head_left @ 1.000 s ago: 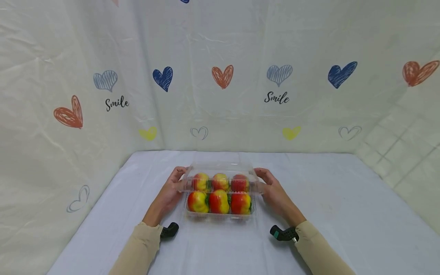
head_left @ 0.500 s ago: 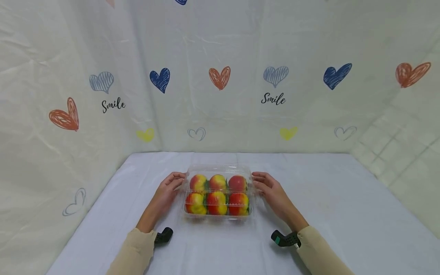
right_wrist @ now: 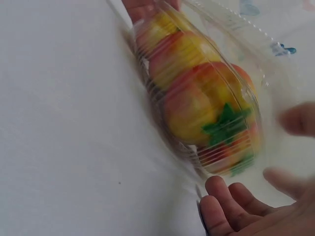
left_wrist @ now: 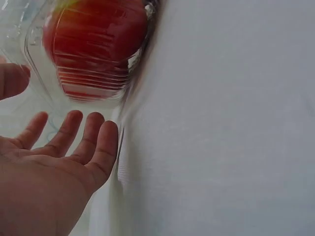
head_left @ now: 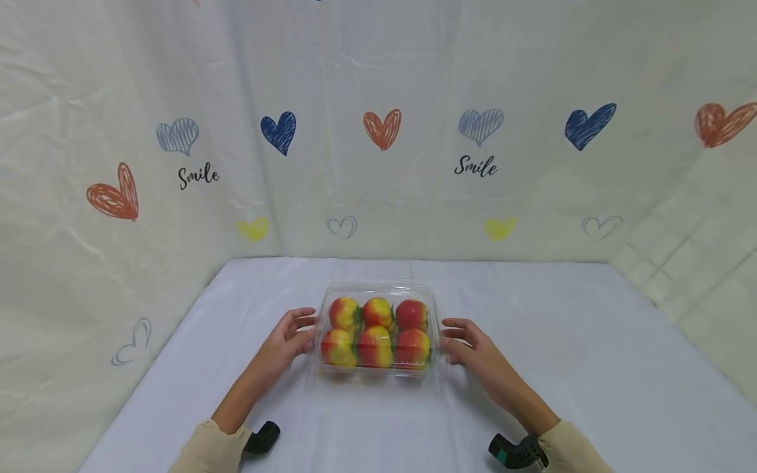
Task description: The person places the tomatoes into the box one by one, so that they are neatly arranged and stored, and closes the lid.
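A clear plastic clamshell box point(head_left: 378, 371) sits on the table with its lid down. Inside lie two rows of red-and-yellow toy-like fruits point(head_left: 375, 346); green star-shaped leaves point(right_wrist: 227, 123) show on one in the right wrist view. At the box's left side is my left hand point(head_left: 288, 341), fingers loosely bent and spread, fingertips close to the ribbed wall. My right hand point(head_left: 476, 348) mirrors it at the right side, its fingertips near the box's end. Neither hand grips anything. In the left wrist view, a gap shows between the left fingers point(left_wrist: 106, 142) and the plastic.
A white cloth point(head_left: 562, 355) covers the table. Behind it hangs a pale sheet point(head_left: 414, 59) printed with hearts and "Smile". A black wrist-worn device point(head_left: 263, 437) is on the left wrist, another black device point(head_left: 516, 452) on the right.
The box's lid, partly raised a second ago, has come down over the fruits. Both hands have let go of its sides and drawn slightly back toward the body and outward.
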Action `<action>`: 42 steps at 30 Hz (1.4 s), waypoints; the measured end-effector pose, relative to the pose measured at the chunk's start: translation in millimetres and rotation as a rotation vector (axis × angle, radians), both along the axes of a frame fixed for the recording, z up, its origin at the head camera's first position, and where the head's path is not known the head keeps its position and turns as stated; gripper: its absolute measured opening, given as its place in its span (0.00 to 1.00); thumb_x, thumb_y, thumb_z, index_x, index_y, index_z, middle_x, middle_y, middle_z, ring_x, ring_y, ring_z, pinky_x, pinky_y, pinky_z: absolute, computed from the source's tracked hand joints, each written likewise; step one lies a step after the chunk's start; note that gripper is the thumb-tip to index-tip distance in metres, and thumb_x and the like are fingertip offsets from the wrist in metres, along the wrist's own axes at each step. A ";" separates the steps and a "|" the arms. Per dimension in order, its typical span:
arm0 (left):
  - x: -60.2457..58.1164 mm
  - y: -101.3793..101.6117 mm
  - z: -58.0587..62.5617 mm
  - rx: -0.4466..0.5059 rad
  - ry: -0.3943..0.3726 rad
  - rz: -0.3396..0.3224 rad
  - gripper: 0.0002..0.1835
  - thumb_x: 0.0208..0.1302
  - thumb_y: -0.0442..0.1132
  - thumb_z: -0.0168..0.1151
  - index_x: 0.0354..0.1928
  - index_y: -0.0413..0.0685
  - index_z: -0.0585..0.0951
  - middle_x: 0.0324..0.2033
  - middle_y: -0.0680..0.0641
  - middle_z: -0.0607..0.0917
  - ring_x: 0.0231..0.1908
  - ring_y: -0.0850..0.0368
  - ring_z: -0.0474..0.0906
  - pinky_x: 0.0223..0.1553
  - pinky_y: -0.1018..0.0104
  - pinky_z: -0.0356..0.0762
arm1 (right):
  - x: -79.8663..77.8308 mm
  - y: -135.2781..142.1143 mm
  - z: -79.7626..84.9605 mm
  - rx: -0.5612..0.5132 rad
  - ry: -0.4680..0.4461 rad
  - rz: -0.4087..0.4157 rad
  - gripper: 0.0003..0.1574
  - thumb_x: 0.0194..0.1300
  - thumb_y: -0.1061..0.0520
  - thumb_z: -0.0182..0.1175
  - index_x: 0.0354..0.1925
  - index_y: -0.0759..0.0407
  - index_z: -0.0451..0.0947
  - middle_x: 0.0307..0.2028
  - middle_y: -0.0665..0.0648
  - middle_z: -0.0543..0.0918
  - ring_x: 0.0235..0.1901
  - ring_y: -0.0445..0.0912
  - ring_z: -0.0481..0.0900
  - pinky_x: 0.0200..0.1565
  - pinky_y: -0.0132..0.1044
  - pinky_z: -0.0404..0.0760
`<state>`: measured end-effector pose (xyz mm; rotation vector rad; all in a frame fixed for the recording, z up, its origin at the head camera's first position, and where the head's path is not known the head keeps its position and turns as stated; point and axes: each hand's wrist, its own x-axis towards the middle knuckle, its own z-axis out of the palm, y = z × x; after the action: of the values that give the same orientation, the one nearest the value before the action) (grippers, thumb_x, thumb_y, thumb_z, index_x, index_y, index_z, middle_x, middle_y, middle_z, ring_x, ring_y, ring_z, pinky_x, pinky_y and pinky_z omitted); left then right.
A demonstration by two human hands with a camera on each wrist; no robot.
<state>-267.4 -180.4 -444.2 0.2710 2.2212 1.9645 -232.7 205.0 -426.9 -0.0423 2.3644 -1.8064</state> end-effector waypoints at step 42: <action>50.2 1.8 7.9 0.036 -0.037 -0.140 0.39 0.78 0.29 0.56 0.81 0.24 0.49 0.25 0.47 0.76 0.25 0.57 0.73 0.32 0.66 0.80 | 40.1 -10.2 -3.0 -0.061 -0.090 0.078 0.23 0.84 0.51 0.54 0.31 0.62 0.72 0.22 0.52 0.71 0.23 0.45 0.68 0.26 0.33 0.70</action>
<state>-217.3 -178.5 -436.3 0.3811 2.0857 1.9218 -192.6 194.7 -429.9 -0.0587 2.2151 -1.8054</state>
